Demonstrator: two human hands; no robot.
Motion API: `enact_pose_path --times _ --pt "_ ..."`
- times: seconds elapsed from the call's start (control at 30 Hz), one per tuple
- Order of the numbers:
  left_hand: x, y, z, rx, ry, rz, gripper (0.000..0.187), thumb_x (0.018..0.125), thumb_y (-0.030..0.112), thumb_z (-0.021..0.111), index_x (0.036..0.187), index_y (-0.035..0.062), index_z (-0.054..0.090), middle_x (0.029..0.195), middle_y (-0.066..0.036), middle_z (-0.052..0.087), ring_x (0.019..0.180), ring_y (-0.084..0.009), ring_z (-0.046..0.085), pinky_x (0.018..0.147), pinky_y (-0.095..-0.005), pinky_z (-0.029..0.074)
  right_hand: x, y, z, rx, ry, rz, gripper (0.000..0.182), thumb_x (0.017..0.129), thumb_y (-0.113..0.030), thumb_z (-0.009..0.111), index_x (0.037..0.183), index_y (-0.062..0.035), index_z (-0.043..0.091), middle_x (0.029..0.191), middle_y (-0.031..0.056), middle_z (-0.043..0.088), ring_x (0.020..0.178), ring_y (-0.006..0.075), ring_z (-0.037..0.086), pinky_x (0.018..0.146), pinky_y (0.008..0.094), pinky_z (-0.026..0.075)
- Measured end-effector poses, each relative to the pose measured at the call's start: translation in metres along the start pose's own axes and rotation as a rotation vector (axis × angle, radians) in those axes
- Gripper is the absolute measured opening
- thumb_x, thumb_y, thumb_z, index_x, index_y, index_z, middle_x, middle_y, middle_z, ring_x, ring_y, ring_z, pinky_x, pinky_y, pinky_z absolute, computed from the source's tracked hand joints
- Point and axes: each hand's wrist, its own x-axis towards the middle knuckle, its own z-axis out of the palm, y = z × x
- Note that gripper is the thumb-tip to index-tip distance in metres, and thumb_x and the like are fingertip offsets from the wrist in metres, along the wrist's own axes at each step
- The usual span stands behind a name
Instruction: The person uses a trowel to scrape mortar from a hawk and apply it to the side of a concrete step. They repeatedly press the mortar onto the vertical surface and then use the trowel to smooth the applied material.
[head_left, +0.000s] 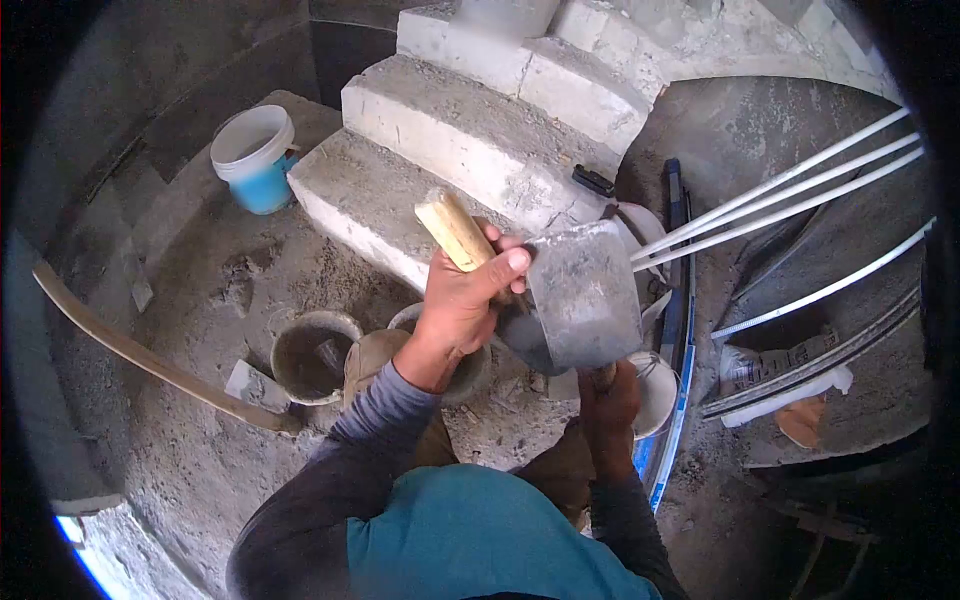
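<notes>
My left hand (455,305) is wrapped round a pale wooden handle (455,232), whose end sticks up above the fingers. Below that fist a dark rounded metal blade (528,338) shows, partly covered, so the tool looks like a trowel. My right hand (610,405) grips the short handle of a second trowel with a broad, squarish grey blade (588,295). This blade points up and away from me and overlaps the darker one in this view. Both tools are held in front of my body, above the floor.
Dusty concrete steps (440,130) rise ahead. A white-and-blue bucket (255,165) stands left of them, with a grey bucket (312,375) nearer. White pipes (780,195) and long blue-edged bars (680,350) lie right. A curved wooden strip (150,360) lies left.
</notes>
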Motion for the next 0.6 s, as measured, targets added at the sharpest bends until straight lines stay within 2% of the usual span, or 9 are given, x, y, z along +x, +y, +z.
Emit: enact_pose_path --times 0.23,0.33,0.4,0.47,0.53,0.6 --pt "0.005 -0.006 -0.003 0.0 0.02 -0.034 0.027 0.084 -0.001 0.069 0.101 0.0079 0.05 0.081 -0.005 0.062 0.068 -0.0155 0.061 0.059 -0.0302 0.05 -0.007 0.008 -0.004 -0.008 -0.046 0.03 0.039 0.078 -0.027 0.079 0.1 -0.0045 0.055 0.087 0.0174 0.061 0.079 0.037 0.063 0.068 0.0442 0.049" --pt "0.006 -0.007 -0.001 0.003 0.036 -0.072 0.024 0.085 0.001 0.068 0.1 0.0081 0.05 0.08 -0.006 0.061 0.068 -0.016 0.06 0.06 -0.0313 0.05 -0.009 -0.005 -0.009 0.004 -0.124 0.16 0.038 0.079 -0.026 0.078 0.098 -0.0047 0.053 0.087 0.0174 0.06 0.079 0.0367 0.062 0.069 0.0437 0.048" --pt "0.007 -0.009 0.001 -0.013 0.065 -0.078 0.023 0.086 0.003 0.068 0.1 0.0078 0.05 0.08 -0.006 0.061 0.067 -0.0162 0.06 0.059 -0.0318 0.049 -0.005 -0.012 -0.01 0.173 -0.101 0.151 0.037 0.08 -0.025 0.077 0.1 -0.0042 0.054 0.088 0.0175 0.06 0.079 0.0364 0.062 0.071 0.0433 0.048" --pt "0.013 -0.015 -0.002 -0.028 0.093 -0.092 0.021 0.087 0.005 0.067 0.099 0.0075 0.05 0.08 -0.006 0.06 0.067 -0.0164 0.06 0.059 -0.0322 0.049 -0.008 -0.009 -0.015 0.127 -0.121 0.16 0.038 0.081 -0.024 0.077 0.102 -0.0037 0.054 0.089 0.0179 0.06 0.081 0.0368 0.062 0.073 0.0427 0.048" --pt "0.029 -0.03 -0.017 0.093 0.202 0.06 0.02 0.089 0.011 0.066 0.099 0.0066 0.049 0.078 -0.006 0.058 0.064 -0.0166 0.058 0.057 -0.0327 0.047 -0.015 0.0 -0.017 0.083 -0.15 0.179 0.038 0.081 -0.024 0.076 0.105 -0.0032 0.054 0.09 0.0182 0.061 0.082 0.0371 0.062 0.074 0.042 0.048" --pt "0.048 -0.049 -0.035 0.089 0.273 0.073 0.02 0.09 0.014 0.065 0.099 0.0062 0.049 0.078 -0.005 0.057 0.062 -0.017 0.057 0.055 -0.033 0.046 -0.028 0.012 -0.013 0.082 -0.129 0.208 0.044 0.081 -0.024 0.076 0.113 -0.0028 0.054 0.097 0.0218 0.063 0.089 0.0393 0.063 0.077 0.0425 0.049"
